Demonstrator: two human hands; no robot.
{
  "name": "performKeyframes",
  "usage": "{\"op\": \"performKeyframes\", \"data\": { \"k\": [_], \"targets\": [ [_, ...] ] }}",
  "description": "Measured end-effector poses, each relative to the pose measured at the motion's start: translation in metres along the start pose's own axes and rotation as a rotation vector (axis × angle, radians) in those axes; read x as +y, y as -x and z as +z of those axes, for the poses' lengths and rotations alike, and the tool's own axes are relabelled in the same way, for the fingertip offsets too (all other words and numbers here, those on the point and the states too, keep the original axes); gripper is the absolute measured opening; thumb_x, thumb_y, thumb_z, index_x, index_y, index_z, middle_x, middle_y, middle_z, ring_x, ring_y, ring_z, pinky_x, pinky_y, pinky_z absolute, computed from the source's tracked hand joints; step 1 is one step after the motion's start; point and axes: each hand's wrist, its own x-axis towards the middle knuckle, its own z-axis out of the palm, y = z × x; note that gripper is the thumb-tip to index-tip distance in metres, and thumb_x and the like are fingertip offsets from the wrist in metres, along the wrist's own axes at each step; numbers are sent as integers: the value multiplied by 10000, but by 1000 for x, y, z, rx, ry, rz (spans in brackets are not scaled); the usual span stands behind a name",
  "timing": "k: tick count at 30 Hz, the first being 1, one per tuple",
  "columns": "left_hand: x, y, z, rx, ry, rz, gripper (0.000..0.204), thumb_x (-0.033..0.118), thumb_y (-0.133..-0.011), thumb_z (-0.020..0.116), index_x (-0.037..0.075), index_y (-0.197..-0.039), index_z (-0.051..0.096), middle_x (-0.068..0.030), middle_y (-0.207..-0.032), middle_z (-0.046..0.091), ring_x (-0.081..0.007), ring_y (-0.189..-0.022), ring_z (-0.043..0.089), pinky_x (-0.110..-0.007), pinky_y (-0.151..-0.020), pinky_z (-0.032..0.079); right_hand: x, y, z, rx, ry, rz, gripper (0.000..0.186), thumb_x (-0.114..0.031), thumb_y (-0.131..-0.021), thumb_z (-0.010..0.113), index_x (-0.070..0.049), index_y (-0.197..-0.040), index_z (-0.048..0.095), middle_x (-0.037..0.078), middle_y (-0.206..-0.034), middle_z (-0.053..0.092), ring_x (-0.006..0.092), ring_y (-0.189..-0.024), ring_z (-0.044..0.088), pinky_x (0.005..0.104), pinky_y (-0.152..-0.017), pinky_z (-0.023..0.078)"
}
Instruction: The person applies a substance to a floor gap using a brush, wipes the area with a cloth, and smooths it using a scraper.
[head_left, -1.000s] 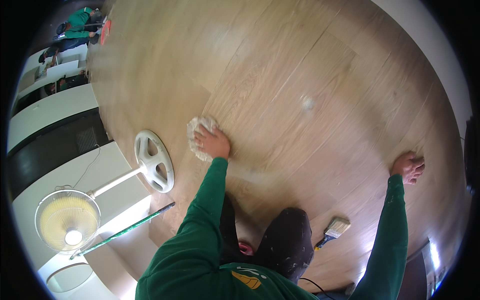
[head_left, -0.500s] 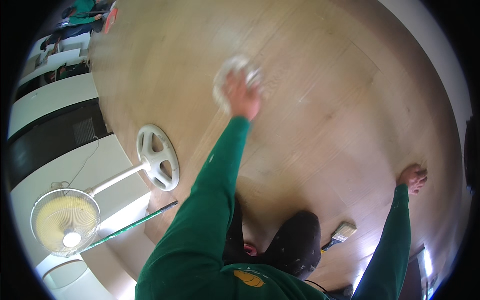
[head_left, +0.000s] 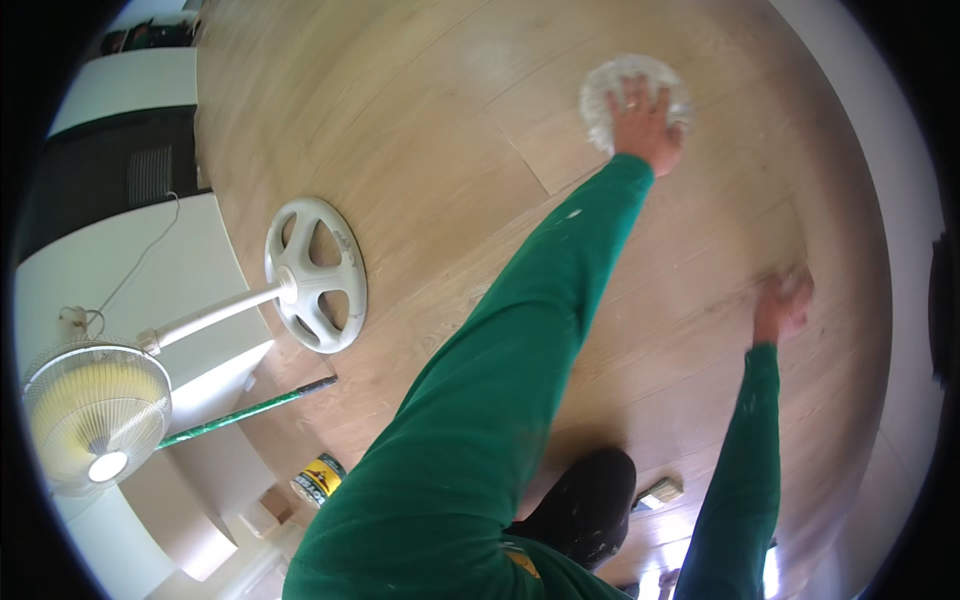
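My left hand (head_left: 648,128) lies with spread fingers flat on a round, white, fluffy pad (head_left: 603,115), pressed against the wood-plank floor (head_left: 440,230). The palm and fingers cover much of the pad's middle, while its edge shows all round. Farther right and closer to me is my right hand (head_left: 783,305), near the floor and smeared by motion. Its fingers cannot be made out, and no object shows in it.
A white pedestal fan (head_left: 98,415), with a spoked base (head_left: 350,270), is on the left. Near it are a green pole (head_left: 250,408) and a yellow-black can (head_left: 320,478). A flat paintbrush (head_left: 660,492) lies right of my knee. A pale wall (head_left: 880,130) curves along the right.
My left hand has carried the white pad rightward and farther out across the floor. My right hand has shifted left and forward. The view has turned, bringing the can into sight.
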Motion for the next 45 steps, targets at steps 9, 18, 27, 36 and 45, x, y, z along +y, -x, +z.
{"op": "performKeyframes", "data": {
  "k": [9, 18, 27, 36, 45],
  "targets": [
    [-249, 172, -136, 129, -156, -561, 784, 499, -962, 638, 136, -1613, 394, -298, -1656, 288, -483, -1547, 214, -602, -1254, 129, -168, -92, 25, 133, -23, 3, 633, -466, -1036, 486, -144, -1578, 430, 182, -1648, 366, 340, -1554, 284, 597, -1228, 205],
    [-125, -27, -32, 104, -112, -381, 771, 490, -941, 621, 85, -1577, 457, -358, -1629, 302, -511, -1541, 221, -681, -1227, 69, -169, -98, 15, 104, 58, -25, 614, -446, -1028, 473, -136, -1557, 473, 198, -1631, 389, 359, -1534, 310, 539, -1231, 235],
    [-156, -163, -1, 87, -31, -34, 699, 502, -987, 578, 130, -1569, 469, -275, -1637, 354, -462, -1539, 273, -664, -1242, 127, -171, -92, 18, 87, 45, -69, 598, -439, -1019, 502, -147, -1541, 491, 197, -1626, 401, 368, -1524, 323, 548, -1226, 236],
    [-292, -7, -99, 150, -470, -964, 748, 501, -1011, 549, 99, -1618, 379, -294, -1668, 279, -491, -1532, 246, -641, -1219, 162, -179, -91, 11, 58, 44, -53, 604, -405, -1017, 486, -99, -1538, 481, 226, -1628, 380, 418, -1535, 290, 605, -1223, 221],
    [-45, -309, 52, -1, -80, -67, 678, 446, -1005, 523, 129, -1594, 415, -300, -1652, 296, -525, -1550, 187, -742, -1206, 91, -190, -99, 0, -12, 3, -33, 624, -384, -1008, 487, -84, -1554, 444, 235, -1645, 331, 416, -1551, 257, 599, -1244, 182]
  ]
}}
